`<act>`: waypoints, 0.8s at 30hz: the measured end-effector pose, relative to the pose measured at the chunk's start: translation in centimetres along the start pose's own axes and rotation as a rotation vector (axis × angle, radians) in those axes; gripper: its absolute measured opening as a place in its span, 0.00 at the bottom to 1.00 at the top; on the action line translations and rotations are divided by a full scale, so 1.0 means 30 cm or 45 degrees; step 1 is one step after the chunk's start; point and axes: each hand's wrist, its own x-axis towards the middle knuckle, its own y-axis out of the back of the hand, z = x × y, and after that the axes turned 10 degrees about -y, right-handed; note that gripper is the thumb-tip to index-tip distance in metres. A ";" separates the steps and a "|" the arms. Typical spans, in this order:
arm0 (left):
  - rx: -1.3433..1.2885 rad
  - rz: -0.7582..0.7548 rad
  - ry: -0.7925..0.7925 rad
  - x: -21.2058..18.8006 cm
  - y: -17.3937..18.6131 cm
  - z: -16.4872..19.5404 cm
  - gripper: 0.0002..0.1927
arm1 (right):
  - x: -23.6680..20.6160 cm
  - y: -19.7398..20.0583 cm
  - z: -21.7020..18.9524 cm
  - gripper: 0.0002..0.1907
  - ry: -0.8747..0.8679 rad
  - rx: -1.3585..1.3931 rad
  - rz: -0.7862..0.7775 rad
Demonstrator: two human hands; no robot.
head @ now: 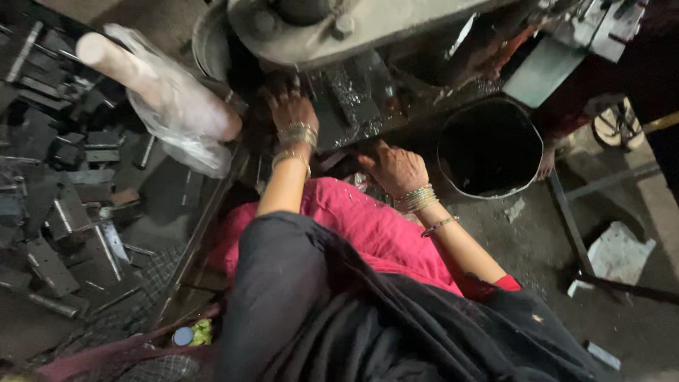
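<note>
A pile of dark, flat metal offcuts covers the bench at far left. Beside it, a pale wooden cylinder wrapped in clear plastic lies tilted.

The left hand, gold bangles at the wrist, reaches up under the grey cast-iron press head. Its fingers are spread flat against the dark steel die block, touching its left edge; whether they pinch a piece cannot be told.

The right hand rests lower, just below the block, knuckles up and fingers curled under; what they grip is hidden.

The block looks heavy, rigid and probably oily, with sharp shavings on top, so its plain side faces seem the safest hold.

Further right stands a round black metal bucket, apart from both hands.
</note>
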 end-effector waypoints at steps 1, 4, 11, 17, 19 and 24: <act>0.046 0.051 -0.057 -0.022 0.002 0.010 0.19 | 0.001 0.057 -0.042 0.28 0.027 0.014 0.091; -0.083 0.084 -0.146 -0.113 0.020 0.068 0.25 | 0.041 0.179 -0.135 0.29 0.091 0.090 0.315; -0.129 0.440 -0.412 -0.210 0.002 0.095 0.21 | 0.066 0.192 -0.136 0.26 0.146 0.178 0.448; -0.208 0.932 -0.168 -0.104 0.061 0.169 0.15 | 0.090 0.170 -0.113 0.24 0.040 0.386 0.524; -0.108 0.634 -0.084 -0.088 0.070 0.196 0.12 | 0.090 0.165 -0.107 0.24 0.024 0.396 0.508; -0.549 0.018 0.170 -0.068 0.053 0.236 0.15 | 0.073 0.162 -0.093 0.23 0.090 0.360 0.574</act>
